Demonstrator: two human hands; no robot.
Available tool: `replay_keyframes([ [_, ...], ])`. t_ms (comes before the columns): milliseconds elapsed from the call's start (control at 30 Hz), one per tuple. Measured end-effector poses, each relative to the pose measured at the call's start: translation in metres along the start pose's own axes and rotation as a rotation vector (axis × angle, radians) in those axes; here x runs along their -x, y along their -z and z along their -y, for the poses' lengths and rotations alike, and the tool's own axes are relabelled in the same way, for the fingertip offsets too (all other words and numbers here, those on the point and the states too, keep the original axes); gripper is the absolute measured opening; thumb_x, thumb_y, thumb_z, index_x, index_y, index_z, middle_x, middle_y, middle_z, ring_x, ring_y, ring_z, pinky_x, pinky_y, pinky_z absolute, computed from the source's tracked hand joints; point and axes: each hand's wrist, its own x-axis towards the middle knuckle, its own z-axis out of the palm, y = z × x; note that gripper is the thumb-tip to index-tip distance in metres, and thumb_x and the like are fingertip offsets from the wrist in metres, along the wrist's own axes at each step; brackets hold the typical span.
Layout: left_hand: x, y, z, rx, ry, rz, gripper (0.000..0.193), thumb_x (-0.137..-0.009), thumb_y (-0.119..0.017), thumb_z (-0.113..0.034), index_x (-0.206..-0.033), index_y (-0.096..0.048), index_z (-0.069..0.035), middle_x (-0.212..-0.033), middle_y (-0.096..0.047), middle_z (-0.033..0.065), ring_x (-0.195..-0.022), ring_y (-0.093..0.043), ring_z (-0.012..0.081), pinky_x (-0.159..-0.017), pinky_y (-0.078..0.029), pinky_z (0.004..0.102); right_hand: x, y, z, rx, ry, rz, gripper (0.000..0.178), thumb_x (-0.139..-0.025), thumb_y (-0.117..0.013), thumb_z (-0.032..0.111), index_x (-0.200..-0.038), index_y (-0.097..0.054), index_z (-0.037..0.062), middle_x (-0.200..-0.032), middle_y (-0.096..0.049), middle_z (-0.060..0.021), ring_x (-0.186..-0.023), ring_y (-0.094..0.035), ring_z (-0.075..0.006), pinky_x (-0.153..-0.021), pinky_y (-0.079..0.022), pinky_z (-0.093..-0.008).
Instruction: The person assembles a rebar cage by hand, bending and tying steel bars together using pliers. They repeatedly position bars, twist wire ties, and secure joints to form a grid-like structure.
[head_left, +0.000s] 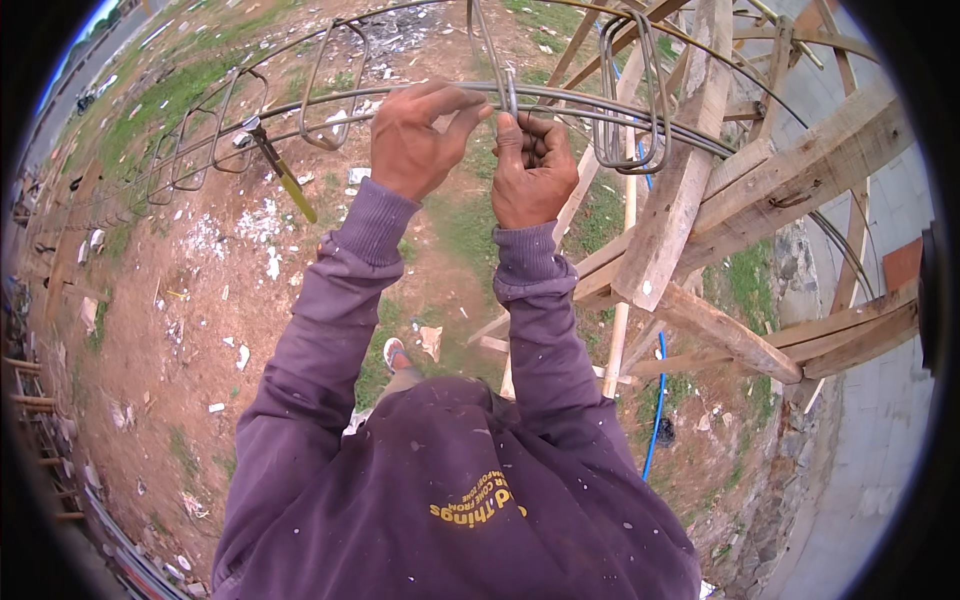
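Both arms reached up toward twelve o'clock. The left hand [415, 140] curled over the rebar [300, 105], fingers pressed together. The right hand [533, 170], fisted, pinched a stirrup [508, 85] against the rebar, just beside the left hand.

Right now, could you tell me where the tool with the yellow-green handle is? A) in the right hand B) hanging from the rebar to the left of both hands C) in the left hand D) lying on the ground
B: the tool hangs from the rebar, left of the left hand and the right hand, which grip the bars themselves.
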Motion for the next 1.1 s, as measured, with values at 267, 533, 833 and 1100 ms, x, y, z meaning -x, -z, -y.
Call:
replay_keyframes([
  [267,-0.016,0.016,0.000,0.124,0.112,0.244,0.028,-0.085,-0.077,-0.031,-0.100,-0.079,-0.008,-0.089,-0.075,0.0094,-0.075,-0.070,0.0182,-0.068,-0.054,0.0317,0.002,-0.015,-0.022,-0.047,0.164,-0.037,0.019,-0.092,-0.073,0.009,-0.105,-0.071,-0.0046,-0.084,-0.074,-0.0102,-0.070,-0.071,-0.0113,-0.060,-0.054,-0.0247],
  [533,-0.019,0.012,-0.002,0.130,0.356,0.290,0.036,-0.083,-0.083,-0.038,-0.095,-0.079,-0.003,-0.077,-0.075,0.0073,-0.072,-0.068,0.0121,-0.065,-0.053,0.0274,0.019,-0.009,0.000,0.247,0.107,-0.031,0.019,-0.097,-0.065,0.015,-0.101,-0.068,-0.0031,-0.086,-0.072,-0.0106,-0.067,-0.063,-0.0122,-0.061,-0.049,-0.0287],
  [833,-0.014,0.002,0.014,0.091,0.191,0.148,0.033,-0.079,-0.082,-0.046,-0.095,-0.080,-0.017,-0.080,-0.075,0.0035,-0.072,-0.073,0.0156,-0.060,-0.056,0.0302,0.067,0.013,-0.044,0.547,-0.242,0.732,0.027,-0.091,-0.052,0.022,-0.088,-0.068,0.0001,-0.084,-0.068,-0.0245,-0.080,-0.066,-0.0458,-0.075,-0.051,-0.0537],
  [1100,-0.016,0.010,-0.003,0.009,0.230,0.042,0.052,-0.065,-0.094,-0.035,-0.089,-0.063,-0.001,-0.078,-0.061,0.0076,-0.070,-0.059,0.0192,-0.065,-0.050,0.0334,0.000,0.009,-0.009,0.764,-0.306,0.805,0.032,-0.083,-0.057,0.027,-0.080,-0.075,-0.0001,-0.084,-0.069,-0.0279,-0.080,-0.068,-0.0446,-0.081,-0.054,-0.0497],
])
